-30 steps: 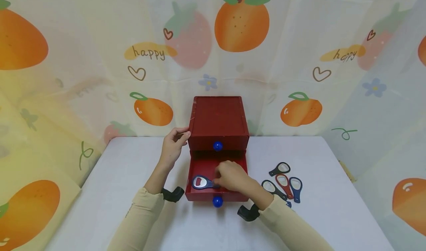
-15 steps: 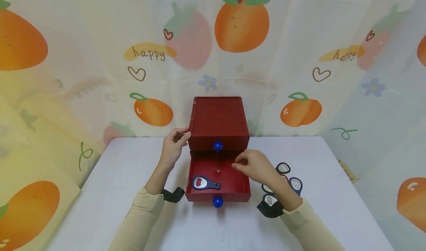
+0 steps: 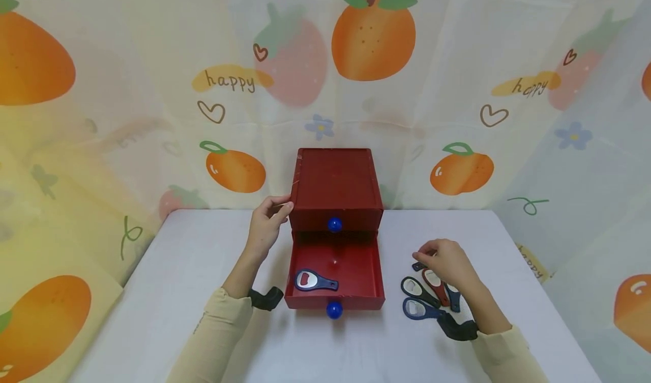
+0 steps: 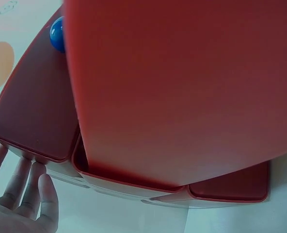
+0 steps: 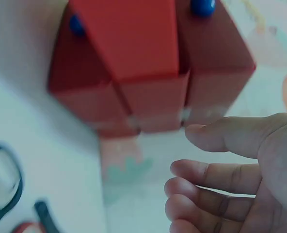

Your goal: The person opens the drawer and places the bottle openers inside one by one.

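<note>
A red drawer cabinet (image 3: 335,179) with blue knobs stands at the table's back, its middle drawer (image 3: 361,273) pulled out. Inside that drawer, toward the left, lies a blue bottle opener (image 3: 325,284). My left hand (image 3: 263,225) rests fingertips against the cabinet's upper left side; the left wrist view shows its fingers (image 4: 18,182) fairly straight. To the right, my right hand (image 3: 447,263) hovers over a black bottle opener (image 3: 419,266), partly hiding it. Thumb and fingers (image 5: 189,169) stand apart there, holding nothing in the right wrist view.
Beside and below my right hand lie a red opener (image 3: 441,296), a dark green opener (image 3: 431,299) and two blue ones, the nearer (image 3: 430,313) lying frontmost. A fruit-printed cloth (image 3: 152,44) hangs behind the white table (image 3: 142,304).
My right hand has let go of the blue bottle opener in the drawer and moved right, over the openers on the table. The left hand has stayed at the cabinet.
</note>
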A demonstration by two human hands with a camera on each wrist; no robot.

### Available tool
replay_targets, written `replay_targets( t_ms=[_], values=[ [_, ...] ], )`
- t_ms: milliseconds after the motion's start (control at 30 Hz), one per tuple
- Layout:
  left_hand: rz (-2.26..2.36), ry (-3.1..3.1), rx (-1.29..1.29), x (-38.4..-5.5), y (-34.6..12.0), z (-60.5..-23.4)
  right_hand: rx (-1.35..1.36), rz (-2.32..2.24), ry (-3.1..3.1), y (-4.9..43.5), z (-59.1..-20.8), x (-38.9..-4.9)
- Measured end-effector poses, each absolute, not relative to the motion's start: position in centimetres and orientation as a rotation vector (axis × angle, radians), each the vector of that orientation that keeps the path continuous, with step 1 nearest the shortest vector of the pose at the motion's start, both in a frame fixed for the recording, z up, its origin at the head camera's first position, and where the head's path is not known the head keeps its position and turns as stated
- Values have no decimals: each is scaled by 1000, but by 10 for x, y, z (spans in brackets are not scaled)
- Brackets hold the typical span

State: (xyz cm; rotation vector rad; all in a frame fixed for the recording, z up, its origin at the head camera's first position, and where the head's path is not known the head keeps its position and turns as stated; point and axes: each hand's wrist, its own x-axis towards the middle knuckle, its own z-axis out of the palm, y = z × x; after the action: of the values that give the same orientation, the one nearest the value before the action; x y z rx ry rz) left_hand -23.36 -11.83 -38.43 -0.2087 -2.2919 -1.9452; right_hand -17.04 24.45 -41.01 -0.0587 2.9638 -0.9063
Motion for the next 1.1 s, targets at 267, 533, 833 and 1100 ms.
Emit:
replay_targets(
  t_ms=[267,533,833,1100],
  values=[
    [-1931,-2295,-208,-233,-119,-384,158,-791,2899,279,-436,-162],
    [-1933,-2285,-214,-244,-122,-397,332,-620,2806,300,-459,-153],
    [-1935,-2234,-219,-257,-124,-413,425,-522,2765,304,-476,-146],
    [-1935,-2229,-228,-255,-123,-412,476,-481,2808,302,-485,-141]
  ],
)
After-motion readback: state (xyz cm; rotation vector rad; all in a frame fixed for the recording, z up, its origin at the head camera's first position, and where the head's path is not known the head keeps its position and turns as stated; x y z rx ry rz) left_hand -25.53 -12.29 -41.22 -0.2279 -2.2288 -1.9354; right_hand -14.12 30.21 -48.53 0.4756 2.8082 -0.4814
